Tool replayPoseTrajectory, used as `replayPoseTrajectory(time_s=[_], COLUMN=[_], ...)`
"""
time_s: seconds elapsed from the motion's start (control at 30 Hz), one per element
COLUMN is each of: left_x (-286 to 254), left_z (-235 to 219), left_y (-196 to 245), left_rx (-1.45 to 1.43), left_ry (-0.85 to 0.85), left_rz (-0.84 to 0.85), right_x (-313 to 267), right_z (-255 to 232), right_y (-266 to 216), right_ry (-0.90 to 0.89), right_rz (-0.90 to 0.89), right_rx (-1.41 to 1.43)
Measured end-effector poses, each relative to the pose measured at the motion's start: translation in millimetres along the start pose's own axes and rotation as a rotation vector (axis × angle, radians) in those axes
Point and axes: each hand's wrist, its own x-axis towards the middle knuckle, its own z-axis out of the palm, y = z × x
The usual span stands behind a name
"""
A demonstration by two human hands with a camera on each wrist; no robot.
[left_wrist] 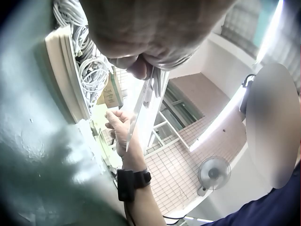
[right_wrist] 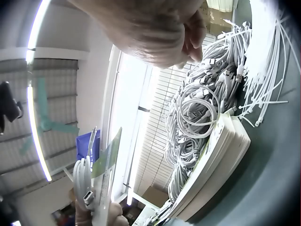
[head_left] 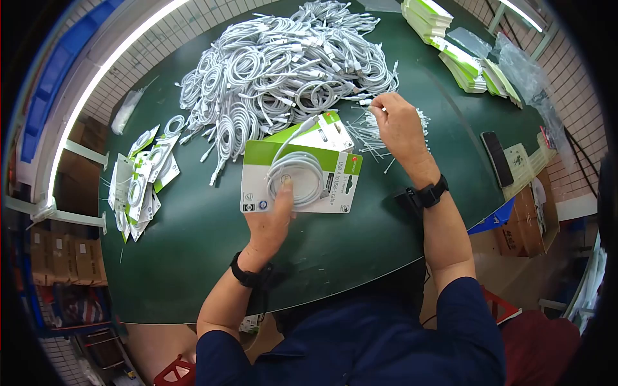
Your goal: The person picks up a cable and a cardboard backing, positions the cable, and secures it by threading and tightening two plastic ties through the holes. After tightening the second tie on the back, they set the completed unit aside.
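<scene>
Left hand [head_left: 271,217]: fingers hidden behind printed card [head_left: 336,174] (thumb alone shows, over coiled cable [head_left: 315,177]). Finest print too small to read. Second card [head_left: 315,138]: lower part covered by first. Right hand [head_left: 400,128]: whether fingertips pinch anything, unclear; some cable ties [head_left: 371,133] hidden beneath. Wrist views: nearer hand cropped by top edge, left one blurred.

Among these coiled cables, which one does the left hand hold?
The coil pressed by the left hand onto the front card; the others lie in the pile or left of it.
</scene>
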Motion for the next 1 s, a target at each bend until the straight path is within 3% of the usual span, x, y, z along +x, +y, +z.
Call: replayPoseTrajectory(time_s=[0.07,0.17,0.2,0.33,0.43,0.5,0.6,0.7,1.0], left_x=[-3.1,-4.1,-0.5,6.8,10.7,3.1,5.1,-3.0,-17.4], left_z=[-2.8,-17.7,-15.1,-19.4,-25.0,-24.2,-16.2,-16.4,-13.0], left_y=[1.0,-17.5,-3.7,22.7,34.5,41.9,33.8,34.4,37.3], left_rx=[0.042,0.343,0.450,0.476,0.495,0.595,0.631,0.667,0.678], left_ry=[0.001,-0.020,-0.032,-0.216,-0.435,-0.490,-0.474,-0.538,-0.607], left_rz=[0.051,0.378,0.613,0.966,1.082,1.068,1.221,1.250,1.287], right_x=[2.3,3.4,4.0,2.6,-1.0,-2.4,-3.8,-9.0,-12.0], right_z=[-4.6,-17.0,-17.5,-22.7,-28.1,-34.3,-40.5,-48.7,-67.2], right_y=[-11.3,-31.8,-35.8,-45.6,-53.4,-58.9,-65.5,-76.7,-94.7], right_ry=[0.087,0.089,0.107,0.011,-0.120,-0.211,-0.306,-0.357,-0.440], right_rz=[-0.027,-0.086,-0.167,-0.343,-0.386,-0.394,-0.374,-0.301,-0.532], right_rx=[0.092,0.332,0.401,0.540,0.655,0.709,0.786,0.924,1.047])
